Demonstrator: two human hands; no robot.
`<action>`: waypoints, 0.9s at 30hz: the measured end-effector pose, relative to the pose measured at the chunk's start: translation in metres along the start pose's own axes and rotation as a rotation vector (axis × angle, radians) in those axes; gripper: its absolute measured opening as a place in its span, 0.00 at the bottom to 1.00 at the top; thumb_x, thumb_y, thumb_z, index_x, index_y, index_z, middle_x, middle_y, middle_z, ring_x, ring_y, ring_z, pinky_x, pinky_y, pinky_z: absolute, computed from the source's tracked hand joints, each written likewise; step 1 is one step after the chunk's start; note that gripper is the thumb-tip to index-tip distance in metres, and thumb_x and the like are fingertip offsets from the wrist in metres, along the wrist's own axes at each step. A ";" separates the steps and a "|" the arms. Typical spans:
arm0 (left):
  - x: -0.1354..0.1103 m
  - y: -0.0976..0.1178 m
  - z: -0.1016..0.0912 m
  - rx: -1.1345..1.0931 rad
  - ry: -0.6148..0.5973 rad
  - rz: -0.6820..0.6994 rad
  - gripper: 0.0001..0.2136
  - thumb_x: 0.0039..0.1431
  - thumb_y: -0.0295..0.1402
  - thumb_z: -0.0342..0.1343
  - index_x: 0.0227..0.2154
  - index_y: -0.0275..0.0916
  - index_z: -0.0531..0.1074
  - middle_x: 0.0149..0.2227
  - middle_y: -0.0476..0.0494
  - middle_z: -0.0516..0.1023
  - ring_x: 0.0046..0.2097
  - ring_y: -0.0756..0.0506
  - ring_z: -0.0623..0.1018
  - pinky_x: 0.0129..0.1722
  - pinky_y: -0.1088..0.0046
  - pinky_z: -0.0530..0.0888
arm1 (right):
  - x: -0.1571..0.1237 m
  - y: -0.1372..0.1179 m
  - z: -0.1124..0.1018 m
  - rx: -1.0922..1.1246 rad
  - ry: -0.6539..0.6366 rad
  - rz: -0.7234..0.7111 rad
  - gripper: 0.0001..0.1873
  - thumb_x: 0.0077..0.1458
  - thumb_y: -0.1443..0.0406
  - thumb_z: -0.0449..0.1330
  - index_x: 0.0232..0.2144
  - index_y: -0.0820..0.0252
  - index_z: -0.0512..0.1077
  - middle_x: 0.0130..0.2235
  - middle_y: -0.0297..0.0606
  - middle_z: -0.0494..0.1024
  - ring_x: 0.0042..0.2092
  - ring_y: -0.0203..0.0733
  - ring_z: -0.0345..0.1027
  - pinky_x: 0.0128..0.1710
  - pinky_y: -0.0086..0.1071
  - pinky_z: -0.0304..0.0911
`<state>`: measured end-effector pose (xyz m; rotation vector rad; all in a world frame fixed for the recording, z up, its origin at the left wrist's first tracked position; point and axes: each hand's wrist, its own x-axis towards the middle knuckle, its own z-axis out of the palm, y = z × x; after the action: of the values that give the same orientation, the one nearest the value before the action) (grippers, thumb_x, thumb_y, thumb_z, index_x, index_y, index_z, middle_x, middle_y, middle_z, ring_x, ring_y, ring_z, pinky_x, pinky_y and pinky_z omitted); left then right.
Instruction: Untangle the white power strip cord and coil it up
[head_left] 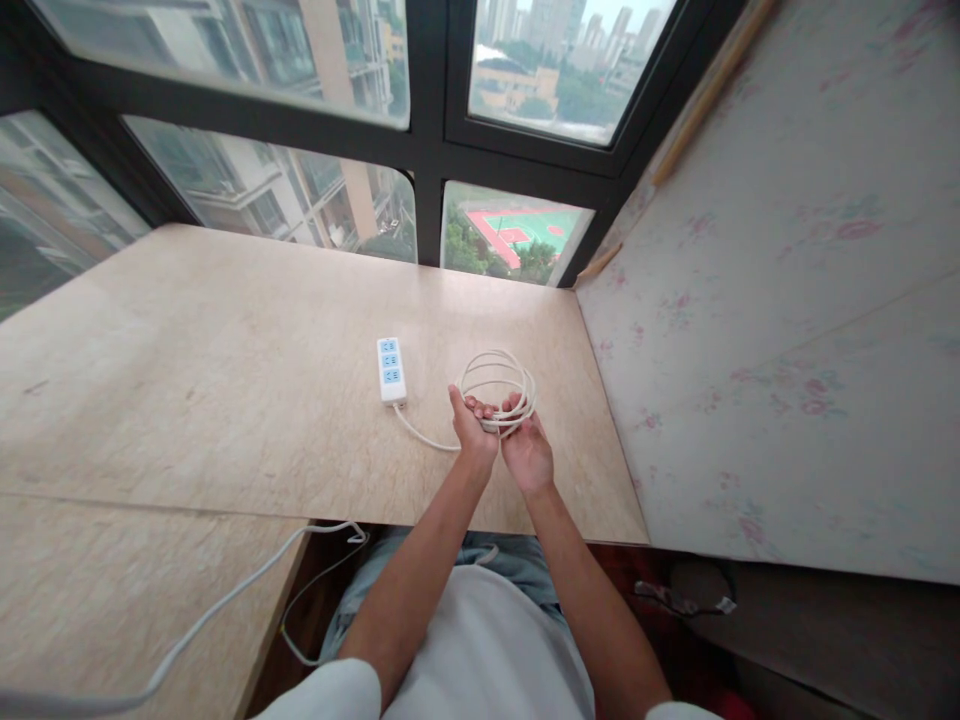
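Observation:
A white power strip (391, 385) with blue socket faces lies on the beige marble sill, left of my hands. Its white cord runs from the lower end toward my left hand (475, 428). Several loose loops of this cable (532, 386) form a coil held just above the sill. My left hand is closed around the near left side of the coil, thumb pointing up. Palm up, my right hand (528, 452) has its fingers curled on the coil's near right side. The wrists are close together. The cable's plug end cannot be made out.
Dark-framed windows (430, 150) border the sill (225, 380) at the back. A floral-papered wall (780, 350) rises on the right. Another white cable (217, 605) crosses the lower-left ledge and hangs over its edge. A dark cable (675, 603) lies low at the right.

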<state>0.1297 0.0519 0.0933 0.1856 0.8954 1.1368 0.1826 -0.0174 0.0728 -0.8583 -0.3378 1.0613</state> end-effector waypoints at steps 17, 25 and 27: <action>-0.030 -0.032 -0.013 -0.041 -0.092 -0.041 0.16 0.57 0.46 0.58 0.37 0.39 0.66 0.29 0.48 0.76 0.34 0.47 0.80 0.40 0.70 0.75 | 0.028 0.011 0.001 -0.133 0.405 -0.071 0.23 0.45 0.47 0.63 0.39 0.54 0.67 0.26 0.28 0.73 0.27 0.36 0.71 0.29 0.32 0.69; -0.031 -0.012 -0.022 -0.092 -0.314 -0.296 0.09 0.50 0.23 0.59 0.35 0.38 0.70 0.40 0.44 0.80 0.44 0.47 0.80 0.49 0.70 0.73 | 0.042 -0.012 -0.012 -0.229 0.292 -0.063 0.23 0.46 0.50 0.63 0.40 0.55 0.68 0.19 0.23 0.65 0.19 0.32 0.61 0.21 0.28 0.61; -0.024 0.004 -0.029 -0.116 -0.360 -0.439 0.06 0.52 0.25 0.57 0.34 0.37 0.71 0.39 0.42 0.80 0.45 0.45 0.80 0.49 0.68 0.74 | 0.044 -0.020 -0.016 -0.217 0.200 0.052 0.20 0.44 0.53 0.65 0.37 0.57 0.69 0.17 0.21 0.62 0.17 0.30 0.57 0.18 0.26 0.57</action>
<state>0.1032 0.0249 0.0890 0.0871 0.5131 0.7119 0.2257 0.0094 0.0712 -1.1637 -0.2660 0.9883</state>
